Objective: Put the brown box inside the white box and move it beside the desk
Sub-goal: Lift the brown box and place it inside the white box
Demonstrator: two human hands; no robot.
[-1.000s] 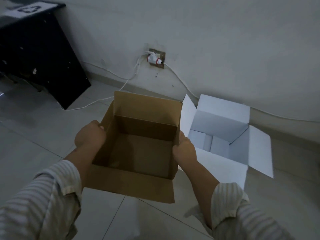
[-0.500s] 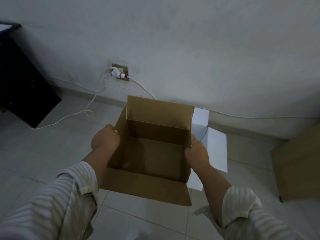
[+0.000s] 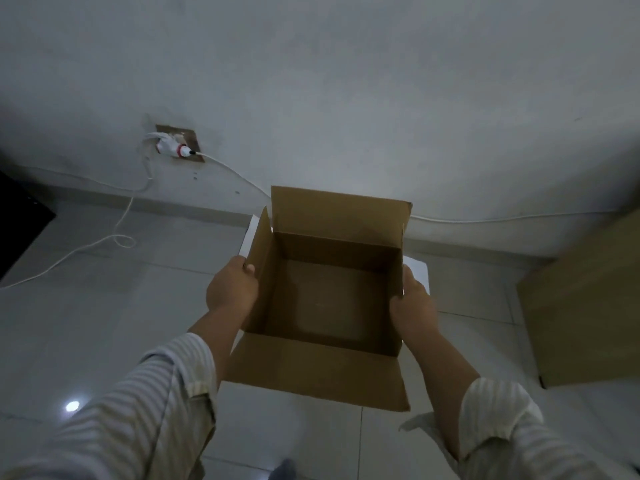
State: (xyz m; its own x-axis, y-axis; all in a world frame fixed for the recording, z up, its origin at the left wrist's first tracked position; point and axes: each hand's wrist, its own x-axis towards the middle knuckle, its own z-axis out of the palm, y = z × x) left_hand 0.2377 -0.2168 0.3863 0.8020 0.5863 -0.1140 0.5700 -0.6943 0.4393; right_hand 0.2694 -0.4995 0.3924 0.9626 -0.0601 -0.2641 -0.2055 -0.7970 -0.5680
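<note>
Your pale tiled floor (image 3: 104,323) carries a white cable (image 3: 86,245) looping at left, a brown carton (image 3: 585,306) at right, and what seems to be the white box (image 3: 417,271), mostly hidden.

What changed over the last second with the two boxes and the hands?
The brown box was carried rightward over the white box, now almost hidden behind it, only flap edges showing. Unchanged: left hand and right hand grip its sides; it stays open and empty.

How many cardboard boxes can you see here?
3. A brown box, open, held between both hands; a white box mostly hidden behind it, only flap edges showing; another brown carton on the floor at right, partly cut off.
</note>
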